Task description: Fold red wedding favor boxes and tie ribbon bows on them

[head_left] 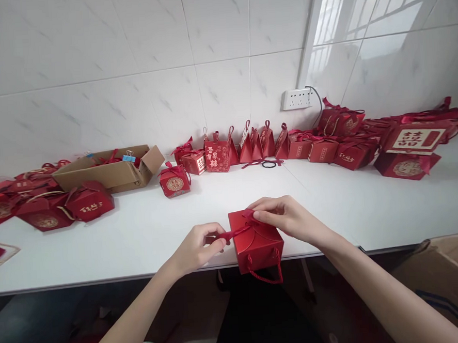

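Note:
A red gift box [259,247] with a twisted rope handle sits at the table's front edge, its handle hanging past the edge. A dark red ribbon [235,234] crosses the box's top and forms a small bow or knot near the far side. My left hand [202,245] is left of the box, its fingers pinched on the ribbon's end, which is pulled out to the left. My right hand [280,217] lies over the far right part of the box, thumb and fingers closed on the ribbon at the knot.
Several finished red boxes [175,180] line the back of the white table [148,249]. An open cardboard box [101,179] stands back left, beside more red boxes. Stacked red boxes [413,139] are at right. A large carton [445,277] stands below the table's front right.

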Available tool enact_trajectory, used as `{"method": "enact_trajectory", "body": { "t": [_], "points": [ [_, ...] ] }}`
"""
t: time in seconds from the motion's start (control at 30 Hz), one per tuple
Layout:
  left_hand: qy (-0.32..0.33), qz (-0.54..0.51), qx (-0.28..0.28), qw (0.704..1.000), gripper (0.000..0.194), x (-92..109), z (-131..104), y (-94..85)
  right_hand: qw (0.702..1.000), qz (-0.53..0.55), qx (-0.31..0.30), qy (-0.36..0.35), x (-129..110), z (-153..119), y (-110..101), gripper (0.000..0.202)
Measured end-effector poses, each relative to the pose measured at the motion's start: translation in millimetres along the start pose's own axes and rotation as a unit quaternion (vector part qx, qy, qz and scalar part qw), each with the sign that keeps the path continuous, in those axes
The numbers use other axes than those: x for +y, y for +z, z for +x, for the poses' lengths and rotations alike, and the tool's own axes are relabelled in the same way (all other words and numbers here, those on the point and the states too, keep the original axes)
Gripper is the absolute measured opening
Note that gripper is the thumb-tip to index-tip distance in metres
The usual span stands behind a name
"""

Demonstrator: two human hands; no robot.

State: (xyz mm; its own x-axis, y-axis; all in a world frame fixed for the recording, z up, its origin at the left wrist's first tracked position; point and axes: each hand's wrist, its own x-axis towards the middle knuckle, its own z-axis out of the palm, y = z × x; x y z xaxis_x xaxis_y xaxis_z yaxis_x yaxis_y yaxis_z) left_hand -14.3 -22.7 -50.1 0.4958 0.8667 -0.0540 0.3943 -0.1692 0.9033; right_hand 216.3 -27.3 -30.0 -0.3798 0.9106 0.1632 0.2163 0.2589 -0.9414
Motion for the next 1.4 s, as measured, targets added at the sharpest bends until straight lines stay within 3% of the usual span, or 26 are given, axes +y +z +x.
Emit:
{"method": "enact_trajectory", "body": {
  "t": [0.1,0.23,0.47,0.67,0.87,1.0,1.17,1.27,1.4],
  "points": [
    [-0.001,0.035,-0.01,0.999,0.016,17.4,2.7,1.2,0.999,-0.031,0.033,-0.024,7.3,3.4,3.7,0.027],
    [-0.024,0.089,-0.011,0.996,0.027,31.7,8.5,4.7,0.999,-0.026,0.018,-0.022,11.1,4.1,5.9,0.028],
    [-0.063,0.053,-0.031,0.996,0.025,45.0,17.3,0.5,0.994,-0.048,0.084,-0.047,21.4,10.9,12.6,0.026],
    [-0.009,0.147,-0.042,0.988,0.024,59.4,19.9,-8.1,0.991,-0.067,0.103,-0.058,27.7,11.7,17.0,0.021],
    [0.041,0.323,-0.069,0.943,0.022,77.9,16.8,-18.2,0.992,-0.018,0.123,-0.015,30.2,12.3,20.0,0.024],
    [0.041,0.384,-0.078,0.919,0.021,87.8,18.2,-19.4,0.993,-0.032,0.112,-0.025,28.8,12.7,19.9,0.014],
    [0.133,0.421,-0.096,0.892,0.019,95.7,32.0,-17.1,0.992,-0.072,0.1,-0.039,27.9,11.0,18.6,0.017],
    [0.149,0.403,-0.094,0.898,0.016,96.3,44.8,-17.5,0.991,-0.079,0.102,-0.042,29.4,9.9,17.6,0.015],
    [0.123,0.317,-0.079,0.937,0.01,83.9,60.3,-17.5,0.992,-0.059,0.085,-0.065,32.8,9.4,16.6,0.013]
  ]
}}
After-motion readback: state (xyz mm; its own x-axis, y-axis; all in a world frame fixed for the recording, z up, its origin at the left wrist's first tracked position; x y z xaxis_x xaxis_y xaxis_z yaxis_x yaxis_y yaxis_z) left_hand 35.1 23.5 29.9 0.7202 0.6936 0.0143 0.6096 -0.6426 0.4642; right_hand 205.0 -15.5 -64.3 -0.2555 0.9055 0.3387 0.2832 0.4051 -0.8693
